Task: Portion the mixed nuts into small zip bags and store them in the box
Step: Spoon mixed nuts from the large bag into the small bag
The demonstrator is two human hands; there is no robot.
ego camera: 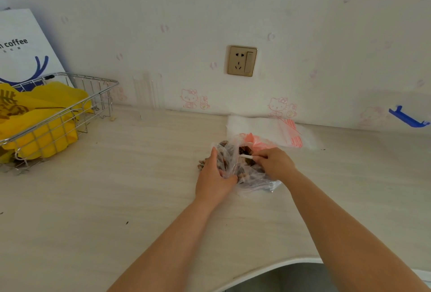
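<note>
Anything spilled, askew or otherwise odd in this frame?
Yes. A few nuts lie loose on the counter, just left of the clear bag of nuts that the left hand grips; small dark crumbs dot the counter too.

Two hands [215,181], one wire basket [70,114], one socket [242,61].

Wire basket [70,114] sits left of nut bag [251,175] on counter [116,198].

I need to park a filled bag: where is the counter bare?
Bare: the counter between the wire basket and the left hand, and the near strip beside the forearms. Crowded: around the bag of nuts and the zip bags behind it.
</note>
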